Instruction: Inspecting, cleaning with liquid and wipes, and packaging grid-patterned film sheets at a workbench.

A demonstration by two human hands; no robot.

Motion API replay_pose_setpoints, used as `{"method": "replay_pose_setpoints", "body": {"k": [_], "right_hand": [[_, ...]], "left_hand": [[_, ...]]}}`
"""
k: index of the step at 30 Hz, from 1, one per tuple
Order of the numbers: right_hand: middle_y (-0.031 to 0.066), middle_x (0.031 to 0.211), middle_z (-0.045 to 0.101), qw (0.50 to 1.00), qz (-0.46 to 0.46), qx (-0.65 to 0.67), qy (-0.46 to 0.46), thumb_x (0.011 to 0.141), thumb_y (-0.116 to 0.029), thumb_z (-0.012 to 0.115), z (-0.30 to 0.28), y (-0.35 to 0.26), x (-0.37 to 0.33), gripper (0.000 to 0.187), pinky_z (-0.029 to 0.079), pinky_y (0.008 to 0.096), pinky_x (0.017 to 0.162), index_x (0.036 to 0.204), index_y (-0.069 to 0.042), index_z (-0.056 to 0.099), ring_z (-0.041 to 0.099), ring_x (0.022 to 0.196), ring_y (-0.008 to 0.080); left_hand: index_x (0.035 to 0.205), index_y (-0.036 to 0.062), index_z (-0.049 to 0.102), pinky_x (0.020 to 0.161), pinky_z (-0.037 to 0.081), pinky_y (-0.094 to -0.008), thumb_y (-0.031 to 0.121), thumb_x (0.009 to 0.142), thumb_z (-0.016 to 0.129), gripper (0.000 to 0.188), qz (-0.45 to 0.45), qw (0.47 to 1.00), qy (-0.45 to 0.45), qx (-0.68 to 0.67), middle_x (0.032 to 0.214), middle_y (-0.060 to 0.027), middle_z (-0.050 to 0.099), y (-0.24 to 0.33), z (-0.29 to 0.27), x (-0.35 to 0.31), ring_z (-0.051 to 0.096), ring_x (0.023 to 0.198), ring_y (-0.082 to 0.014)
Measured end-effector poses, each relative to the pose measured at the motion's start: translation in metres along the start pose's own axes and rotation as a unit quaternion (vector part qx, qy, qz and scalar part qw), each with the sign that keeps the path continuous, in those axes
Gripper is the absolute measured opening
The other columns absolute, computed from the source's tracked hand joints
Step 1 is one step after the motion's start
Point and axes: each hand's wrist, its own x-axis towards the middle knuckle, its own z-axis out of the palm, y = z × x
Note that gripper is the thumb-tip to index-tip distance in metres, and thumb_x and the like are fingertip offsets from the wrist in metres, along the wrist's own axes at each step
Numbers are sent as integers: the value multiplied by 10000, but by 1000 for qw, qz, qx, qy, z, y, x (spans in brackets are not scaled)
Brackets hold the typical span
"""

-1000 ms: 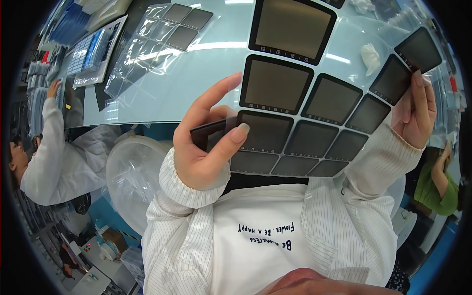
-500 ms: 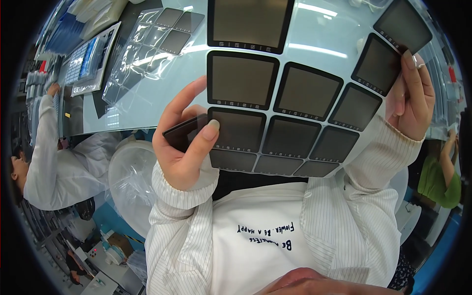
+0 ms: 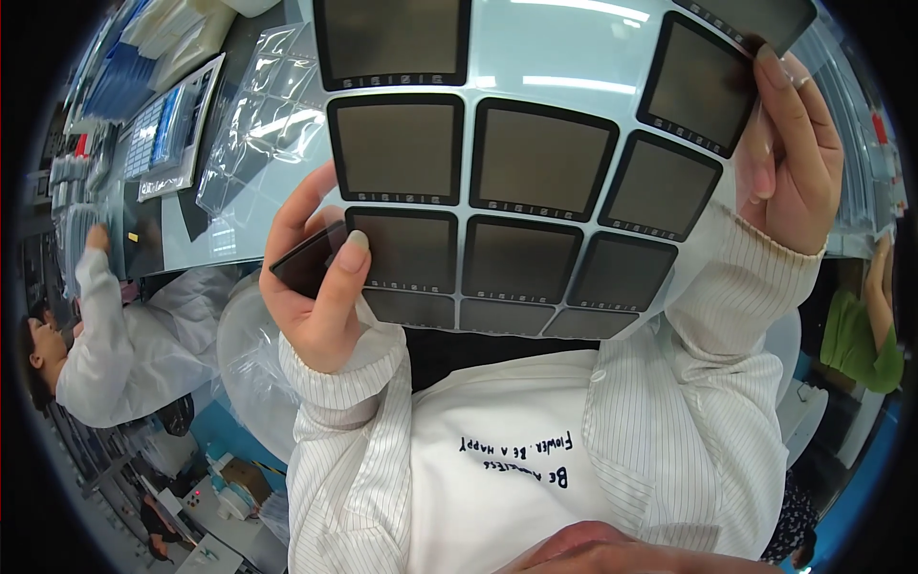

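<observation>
Dark-panelled sheet, raised before you

Your left fingers pinch its left edge, right fingers its upper right. Seemingly you're steadying it; moving calls for even tension. Left of it lies clear film.

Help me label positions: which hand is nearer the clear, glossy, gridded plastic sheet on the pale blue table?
Left. The left hand is below and right of the sheet in view; the right hand is farther, at the right edge of the dark-squared panel.
</observation>
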Motion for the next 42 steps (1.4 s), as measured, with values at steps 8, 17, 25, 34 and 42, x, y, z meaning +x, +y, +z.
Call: {"method": "replay_pose_setpoints", "body": {"k": [8, 17, 25, 34, 42], "right_hand": [[130, 882, 677, 997, 43, 58, 16, 926, -49, 509, 26, -9, 8, 248, 372, 157, 412, 1141, 57, 575, 480, 434, 75], [157, 740, 677, 980, 75, 61, 175, 919, -13, 526, 67, -14, 12, 163, 335, 162, 302, 1009, 70, 633, 456, 331, 69], [123, 727, 674, 986, 42, 86, 140, 915, -34, 546, 64, -11, 22, 160, 324, 158, 311, 1007, 58, 639, 452, 339, 63], [90, 678, 657, 989, 20, 71, 129, 920, -65, 551, 53, -13, 38, 163, 324, 149, 328, 1003, 41, 643, 445, 344, 51], [70, 642, 643, 990, 6, 52, 134, 914, -68, 561, 52, -13, 43, 160, 328, 154, 335, 1007, 30, 647, 447, 358, 48]], "left_hand": [[1301, -69, 436, 858, 434, -247, 65, 818, 598, 527, 19, 1000, 12, -8, 998, -133, 648, 1, -15, -3, 617, 892, -154], [1272, -77, 472, 805, 446, -224, 69, 802, 629, 516, 34, 998, 43, -15, 938, -110, 655, -2, -16, 2, 618, 821, -131], [1235, -103, 488, 843, 446, -238, 78, 832, 609, 459, 46, 998, 30, -33, 1036, -146, 639, -2, -18, 0, 616, 927, -159], [1215, -110, 508, 758, 416, -190, 85, 822, 624, 453, 42, 999, 34, -9, 920, -97, 646, -1, -17, -2, 581, 786, -93], [1204, -96, 525, 659, 388, -160, 75, 813, 643, 444, 47, 998, 28, 5, 863, -60, 630, -2, -17, 0, 544, 724, -58]]}}
